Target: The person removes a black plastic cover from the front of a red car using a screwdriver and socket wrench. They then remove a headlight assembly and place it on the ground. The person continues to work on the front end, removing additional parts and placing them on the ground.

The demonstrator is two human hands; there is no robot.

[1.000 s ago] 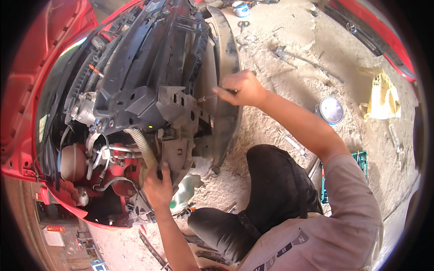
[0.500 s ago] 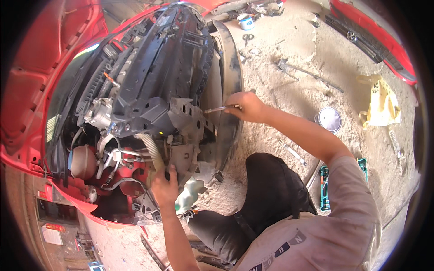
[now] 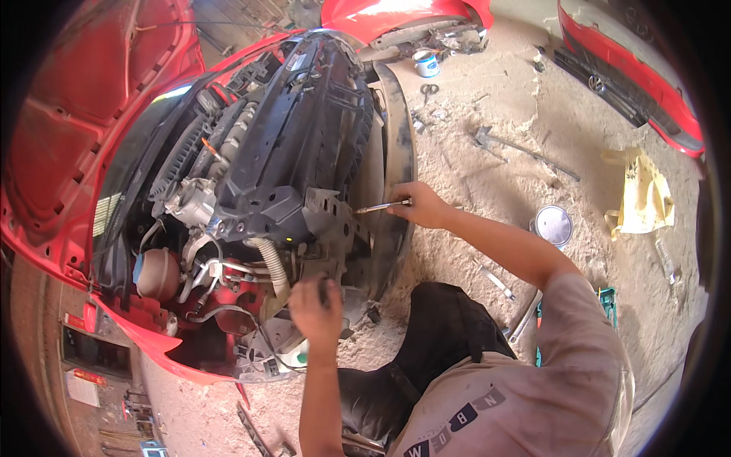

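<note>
My right hand [image 3: 425,206] is closed around a slim hand tool with a silver shaft [image 3: 381,206]. The tool's tip meets the front end of the dark front carrier [image 3: 327,209], beside the bumper beam [image 3: 400,137]. My left hand [image 3: 316,308] is raised in front of the headlight opening, near the ribbed hose [image 3: 272,263]. Its fingers are curled, and a small dark shape shows among them, too blurred to name. Behind it lies the open engine bay with a rounded pale reservoir [image 3: 156,274] and several metal pipes.
The red hood [image 3: 99,99] stands raised at left. On the sandy floor lie a hammer-like tool [image 3: 525,152], a yellow bag [image 3: 641,194], a round lid [image 3: 553,225], a wrench [image 3: 525,316] and a green tool case [image 3: 608,305]. A red bumper [image 3: 632,76] sits at far right.
My left hand has lifted off the grey panel by the ribbed hose and curled its fingers. My right hand keeps the tool at the same spot. The view has shifted slightly.
</note>
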